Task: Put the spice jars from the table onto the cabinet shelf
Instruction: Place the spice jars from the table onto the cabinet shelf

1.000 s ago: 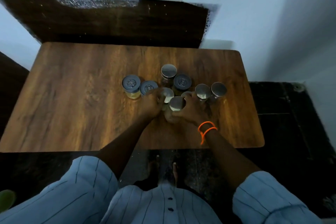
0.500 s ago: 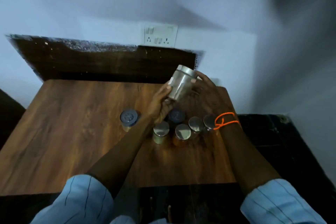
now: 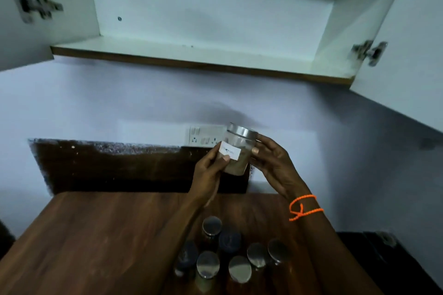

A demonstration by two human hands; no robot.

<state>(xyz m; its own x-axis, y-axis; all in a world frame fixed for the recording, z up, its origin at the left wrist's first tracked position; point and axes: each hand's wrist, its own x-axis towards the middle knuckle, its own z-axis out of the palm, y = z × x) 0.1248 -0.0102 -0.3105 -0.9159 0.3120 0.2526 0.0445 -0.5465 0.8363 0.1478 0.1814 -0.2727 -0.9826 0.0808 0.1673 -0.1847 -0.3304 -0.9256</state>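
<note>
Both hands, left hand [image 3: 208,170] and right hand [image 3: 275,165], clasp 1 labelled spice jar [image 3: 236,151] above the wooden table [image 3: 96,235], below the open white cabinet shelf [image 3: 191,51].

The clear glass spice jar with a shiny steel lid [image 3: 236,151] carries a small white rectangular paper label [image 3: 230,150] with a short line of dark print, too blurred to read. The dark round lids of two plastic jars [image 3: 229,239] below show faint embossed marks, also unreadable.
</note>
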